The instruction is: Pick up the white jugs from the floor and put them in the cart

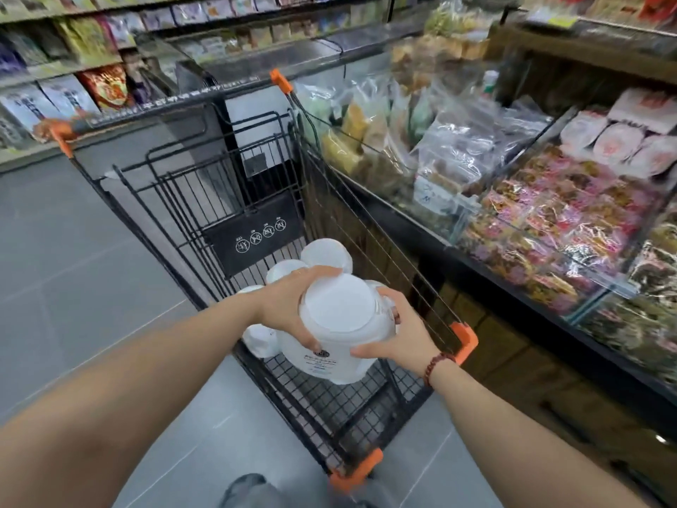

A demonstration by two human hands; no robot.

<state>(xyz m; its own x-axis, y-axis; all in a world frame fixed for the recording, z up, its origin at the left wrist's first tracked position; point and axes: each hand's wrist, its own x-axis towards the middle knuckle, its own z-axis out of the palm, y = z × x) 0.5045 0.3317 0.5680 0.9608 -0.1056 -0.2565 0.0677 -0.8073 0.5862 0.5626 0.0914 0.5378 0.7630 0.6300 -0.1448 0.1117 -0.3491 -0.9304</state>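
White jug (342,324) held over the cart (464,341) in a shop aisle, seen from above: you have it upright between both hands, its wide flat lid facing the camera and its base above the wire floor at the near end of the basket, not yet set down. Your left hand (289,302) wraps the shoulder on the far-left side, fingers curled round just under the lid; your right hand (395,335), a bead bracelet (437,366) on its wrist, clasps the near-right side with the thumb across the front above the printed label.

The jug looks like stiff, smooth plastic, so it should keep its shape under a firm squeeze but could slide through the palms. Whether it is full cannot be told; the two-handed hold suggests some weight, so treat it as heavy. No handle shows, so the shoulder below the lid looks the best place to hold it.

Inside the basket, other jugs (326,254) stand close together beyond and to the left of the one you hold; at least four white lids show, some half hidden by your hands. The free space appears to be the mesh nearest you. Bagged snacks (549,232) fill the display just beside the cart on the right.
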